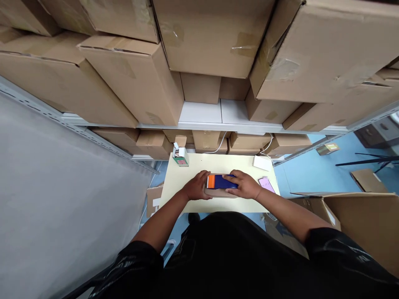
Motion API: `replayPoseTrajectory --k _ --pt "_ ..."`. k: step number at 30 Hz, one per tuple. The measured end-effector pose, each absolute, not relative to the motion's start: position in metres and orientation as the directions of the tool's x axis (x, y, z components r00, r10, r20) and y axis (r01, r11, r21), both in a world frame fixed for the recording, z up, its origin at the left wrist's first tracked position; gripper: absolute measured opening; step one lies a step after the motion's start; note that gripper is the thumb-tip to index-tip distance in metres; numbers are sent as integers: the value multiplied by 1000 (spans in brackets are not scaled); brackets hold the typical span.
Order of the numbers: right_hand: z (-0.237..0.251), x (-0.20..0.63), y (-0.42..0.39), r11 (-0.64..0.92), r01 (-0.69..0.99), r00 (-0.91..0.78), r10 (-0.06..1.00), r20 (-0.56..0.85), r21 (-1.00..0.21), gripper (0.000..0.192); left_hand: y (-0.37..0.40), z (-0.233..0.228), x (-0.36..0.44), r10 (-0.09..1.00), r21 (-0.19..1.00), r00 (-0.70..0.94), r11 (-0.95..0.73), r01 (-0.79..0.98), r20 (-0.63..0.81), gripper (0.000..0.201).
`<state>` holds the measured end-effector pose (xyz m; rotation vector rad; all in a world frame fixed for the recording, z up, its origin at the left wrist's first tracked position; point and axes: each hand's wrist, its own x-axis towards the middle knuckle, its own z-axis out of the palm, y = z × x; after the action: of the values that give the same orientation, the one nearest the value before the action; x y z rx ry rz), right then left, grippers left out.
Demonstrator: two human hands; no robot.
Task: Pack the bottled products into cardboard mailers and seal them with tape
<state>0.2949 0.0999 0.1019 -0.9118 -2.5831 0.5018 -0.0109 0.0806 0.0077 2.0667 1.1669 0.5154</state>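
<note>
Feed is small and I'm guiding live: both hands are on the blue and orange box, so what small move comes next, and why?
Probably press the blue and orange box down squarely onto the brown parcel: left hand and right hand already bracket its ends.

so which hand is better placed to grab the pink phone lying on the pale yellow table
Right. The right hand rests on the blue and orange box, right beside the pink phone. The left hand is across the box on the pale yellow table.

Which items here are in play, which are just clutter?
In play: left hand and right hand on the blue-and-orange box, atop a brown packet.
Lying about: tape dispenser, white adapter, pink phone, stacked cartons.
</note>
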Motion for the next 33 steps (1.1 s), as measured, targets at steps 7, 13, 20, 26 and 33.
replayPoseTrajectory --k 7,13,20,26,33 --pt "110 278 124 789 485 -827 554 97 -377 61 74 8 -26 895 734 443 -265 625 -55 132" --pt "115 327 128 747 533 -788 609 90 -397 60 73 21 -31 892 709 439 -239 664 -110 131" --pt "125 419 116 663 638 -725 689 -14 -392 59 74 18 -37 888 680 445 -255 688 -117 128" --pt "128 463 115 642 684 -705 704 -86 -347 62 80 16 -30 873 683 471 -269 679 -124 128" --pt "125 484 125 685 658 -746 650 -146 -312 62 84 16 -22 869 676 474 -266 688 -140 128"
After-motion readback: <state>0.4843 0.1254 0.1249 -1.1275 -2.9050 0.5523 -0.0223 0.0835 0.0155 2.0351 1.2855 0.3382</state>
